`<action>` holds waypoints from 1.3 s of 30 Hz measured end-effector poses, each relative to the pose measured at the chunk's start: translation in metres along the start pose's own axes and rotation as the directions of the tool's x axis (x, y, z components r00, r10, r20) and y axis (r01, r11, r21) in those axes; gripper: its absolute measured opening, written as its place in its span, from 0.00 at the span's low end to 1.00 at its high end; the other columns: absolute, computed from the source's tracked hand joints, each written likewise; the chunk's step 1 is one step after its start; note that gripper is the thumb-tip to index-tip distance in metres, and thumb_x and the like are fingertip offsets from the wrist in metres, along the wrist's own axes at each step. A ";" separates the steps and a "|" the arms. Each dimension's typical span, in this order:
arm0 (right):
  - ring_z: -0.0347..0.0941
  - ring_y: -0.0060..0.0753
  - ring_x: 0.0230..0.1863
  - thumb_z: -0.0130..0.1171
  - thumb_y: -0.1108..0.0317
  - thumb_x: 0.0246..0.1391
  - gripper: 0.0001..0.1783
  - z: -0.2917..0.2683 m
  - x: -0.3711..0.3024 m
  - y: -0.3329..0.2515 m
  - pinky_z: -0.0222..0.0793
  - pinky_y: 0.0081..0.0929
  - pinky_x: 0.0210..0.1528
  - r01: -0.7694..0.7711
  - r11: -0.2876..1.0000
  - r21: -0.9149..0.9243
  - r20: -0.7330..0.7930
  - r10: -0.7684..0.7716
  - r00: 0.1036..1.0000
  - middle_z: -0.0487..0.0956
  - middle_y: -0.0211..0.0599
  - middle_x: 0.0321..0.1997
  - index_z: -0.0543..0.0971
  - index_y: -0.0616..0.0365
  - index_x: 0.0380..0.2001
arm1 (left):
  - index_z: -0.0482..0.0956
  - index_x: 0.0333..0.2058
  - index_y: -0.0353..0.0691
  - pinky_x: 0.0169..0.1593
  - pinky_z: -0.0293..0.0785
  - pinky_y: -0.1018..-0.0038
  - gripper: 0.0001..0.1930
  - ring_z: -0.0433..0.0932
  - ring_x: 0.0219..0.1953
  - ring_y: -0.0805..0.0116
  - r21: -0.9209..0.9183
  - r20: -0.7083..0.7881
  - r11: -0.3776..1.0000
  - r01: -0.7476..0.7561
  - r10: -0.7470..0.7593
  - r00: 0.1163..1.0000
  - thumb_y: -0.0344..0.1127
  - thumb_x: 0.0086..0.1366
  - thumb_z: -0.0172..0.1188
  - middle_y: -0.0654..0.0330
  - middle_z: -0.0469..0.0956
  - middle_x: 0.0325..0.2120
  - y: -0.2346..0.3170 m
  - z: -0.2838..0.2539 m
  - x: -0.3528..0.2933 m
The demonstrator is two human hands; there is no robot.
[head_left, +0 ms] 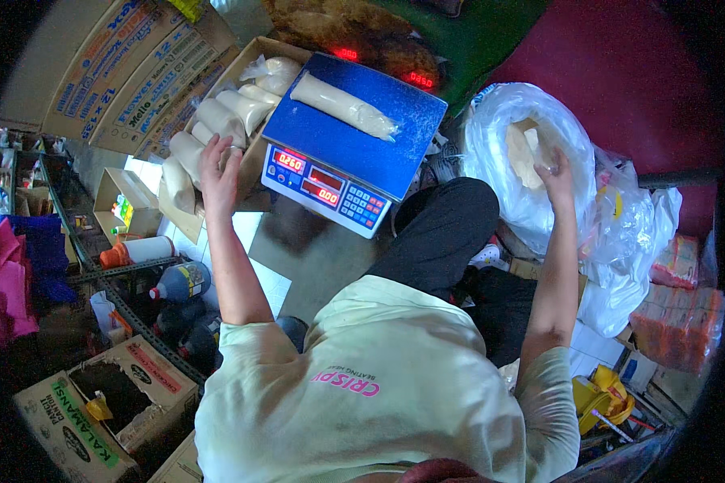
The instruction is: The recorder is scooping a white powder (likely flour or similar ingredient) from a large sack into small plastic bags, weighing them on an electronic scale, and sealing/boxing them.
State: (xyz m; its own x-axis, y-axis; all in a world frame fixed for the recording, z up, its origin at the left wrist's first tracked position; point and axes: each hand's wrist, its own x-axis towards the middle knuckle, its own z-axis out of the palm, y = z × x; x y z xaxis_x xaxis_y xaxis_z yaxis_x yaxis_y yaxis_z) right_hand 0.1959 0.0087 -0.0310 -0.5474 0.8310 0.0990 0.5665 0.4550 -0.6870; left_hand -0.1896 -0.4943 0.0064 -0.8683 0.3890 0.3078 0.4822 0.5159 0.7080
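A blue digital scale [395,153] sits in front of me with one long clear packet of white powder [342,105] lying on its platform. My left hand [217,165] rests with fingers apart on filled white packets [209,129] stacked in an open cardboard box [254,56] left of the scale. My right hand [556,173] reaches into a large clear plastic sack [499,137] of white powder on the right; its fingers are partly hidden by the plastic.
Printed cartons [129,72] lean at the upper left. Bottles [177,282] lie on a metal shelf at the left, above open boxes [113,402]. Plastic bags [620,266] and orange packs [685,314] crowd the right. Yellow items [600,394] sit at the lower right.
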 end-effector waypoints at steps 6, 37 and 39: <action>0.69 0.43 0.53 0.68 0.69 0.38 0.38 0.003 -0.009 -0.018 0.67 0.31 0.52 -0.016 1.000 0.016 0.042 0.016 0.999 0.69 0.50 0.55 0.67 0.60 0.56 | 0.75 0.48 0.38 0.59 0.61 0.67 0.17 0.62 0.61 0.57 -0.077 0.057 0.995 0.061 -0.056 0.997 0.35 0.60 0.59 0.48 0.62 0.59 0.018 0.010 0.000; 0.66 0.47 0.54 0.64 0.63 0.44 0.30 0.138 -0.049 -0.220 0.60 0.45 0.54 0.321 0.903 -0.285 0.391 -0.196 0.900 0.70 0.41 0.52 0.69 0.52 0.53 | 0.76 0.46 0.35 0.59 0.61 0.68 0.16 0.65 0.59 0.55 -0.048 0.039 0.996 0.070 -0.068 0.997 0.34 0.59 0.58 0.48 0.65 0.57 -0.007 0.009 -0.002; 0.65 0.47 0.55 0.64 0.63 0.45 0.30 0.146 -0.046 -0.227 0.60 0.45 0.55 0.298 0.910 -0.288 0.407 -0.165 0.899 0.69 0.41 0.52 0.69 0.52 0.53 | 0.76 0.47 0.36 0.59 0.61 0.68 0.17 0.66 0.58 0.55 -0.034 0.042 0.998 0.057 -0.055 0.998 0.33 0.59 0.57 0.48 0.65 0.57 -0.008 0.009 -0.003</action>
State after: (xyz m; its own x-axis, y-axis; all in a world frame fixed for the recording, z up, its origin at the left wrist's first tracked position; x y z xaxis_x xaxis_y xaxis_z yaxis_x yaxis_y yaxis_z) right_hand 0.0029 -0.1790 0.0153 -0.8358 0.5415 -0.0904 0.5303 0.7536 -0.3884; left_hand -0.1897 -0.4934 -0.0059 -0.8878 0.3917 0.2415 0.4281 0.5106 0.7456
